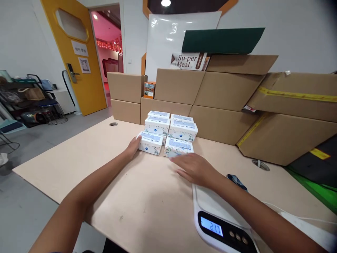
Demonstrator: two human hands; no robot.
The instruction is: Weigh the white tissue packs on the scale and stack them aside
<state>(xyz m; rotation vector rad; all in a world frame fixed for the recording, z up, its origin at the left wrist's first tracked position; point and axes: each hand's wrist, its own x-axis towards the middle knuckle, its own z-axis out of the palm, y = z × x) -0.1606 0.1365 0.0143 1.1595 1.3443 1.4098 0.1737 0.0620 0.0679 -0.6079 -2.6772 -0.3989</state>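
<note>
Several white tissue packs with blue lettering and a leafy print stand in two stacked columns on the table. My left hand (133, 147) grips the left end of the front left tissue pack (150, 143), which sits slightly askew from those behind. Just in front of the front right tissue pack (179, 146) is my right hand (196, 168), its fingers stretched out, slightly blurred and holding nothing. Below my right forearm lies a white digital scale (207, 200); its lit display (211, 225) appears to read 217.
Cardboard boxes (173, 84) form a wall along the table's (105, 147) back and right. A small orange box (149, 90) sits among them. A dark patterned item (237, 182) and a white cable (292, 212) lie right of the scale. Beyond, a yellow door (92, 70) stands ajar.
</note>
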